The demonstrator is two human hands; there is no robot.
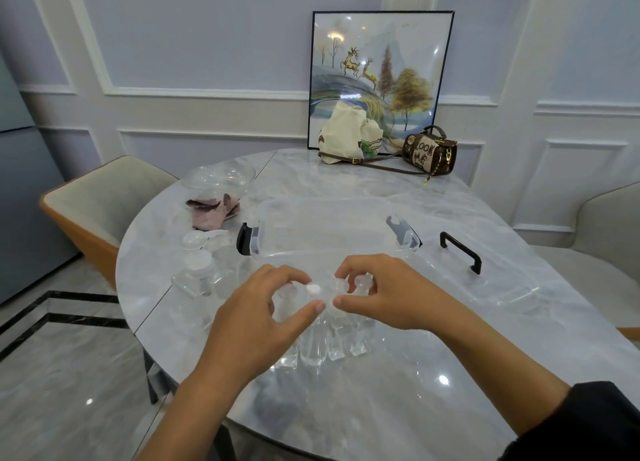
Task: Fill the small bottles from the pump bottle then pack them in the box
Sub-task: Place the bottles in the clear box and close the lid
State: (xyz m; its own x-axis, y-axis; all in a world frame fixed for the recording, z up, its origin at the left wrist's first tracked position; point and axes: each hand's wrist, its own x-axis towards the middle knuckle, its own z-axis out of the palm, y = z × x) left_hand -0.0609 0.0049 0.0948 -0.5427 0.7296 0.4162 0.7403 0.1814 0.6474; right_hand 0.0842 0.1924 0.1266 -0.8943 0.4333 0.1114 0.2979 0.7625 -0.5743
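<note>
Left hand (263,310) and right hand (388,297) grip clustered small clear plastic bottles (323,348) on the marble table (398,391); slippery ones may topple short of the clear box (322,232) at twelve o'clock.

Bright, even indoor light; glare spots on the glossy table (443,379); wide-angle bending at edges.

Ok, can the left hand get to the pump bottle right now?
Probably yes: the pump bottle stands just left of the left hand, nothing visible between them, but its fingers are curled round the small bottles and must let go first.
</note>
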